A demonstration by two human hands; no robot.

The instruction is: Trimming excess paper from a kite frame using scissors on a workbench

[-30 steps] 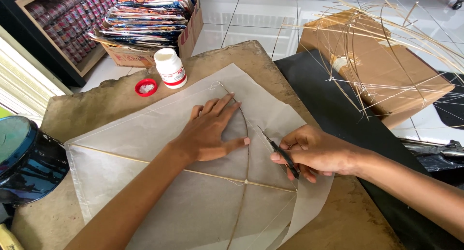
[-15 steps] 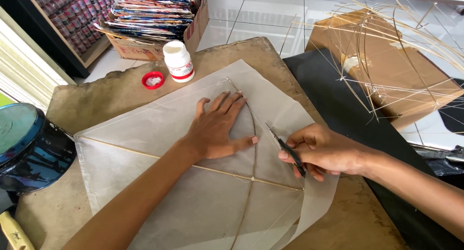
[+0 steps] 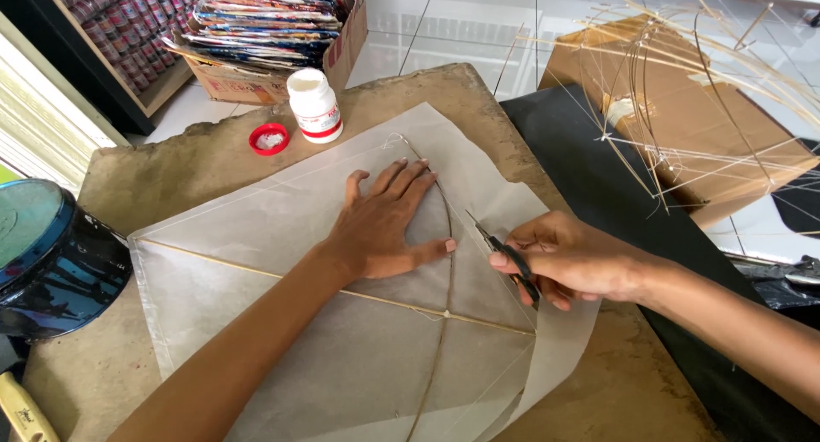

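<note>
Here, left hand [image 3: 384,224] flat on kite paper [image 3: 256,237], right hand [image 3: 568,258] gripping scissors [image 3: 504,254] at its edge.

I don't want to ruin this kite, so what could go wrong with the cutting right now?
The scissors in the right hand run close beside the thin frame string, so a slip might nick it. The left hand pins the paper with its thumb near the blades. The open glue bottle could tip.

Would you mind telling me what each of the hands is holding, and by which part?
The right hand holds scissors by their handles. The left hand grips nothing; it lies flat, pressing down the kite paper.
</note>
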